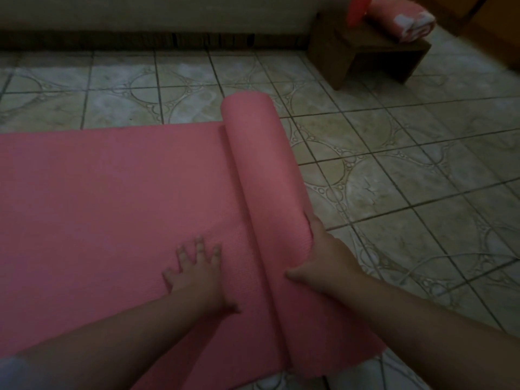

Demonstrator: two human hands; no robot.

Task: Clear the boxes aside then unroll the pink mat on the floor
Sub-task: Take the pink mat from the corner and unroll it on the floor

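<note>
Tiled floor (394, 164) lies bare beyond the pink mat (112, 192); left hand (197, 268) flat, right hand (323, 257) gripping its roll.

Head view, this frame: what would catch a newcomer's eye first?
The pink mat dominates, spread flat over the tiled floor across the left, its still-rolled part running up the centre. The left hand lies open and flat on the unrolled part, while the right hand cups the roll's near end. A wooden stool with a pink bundle stands top right.
</note>
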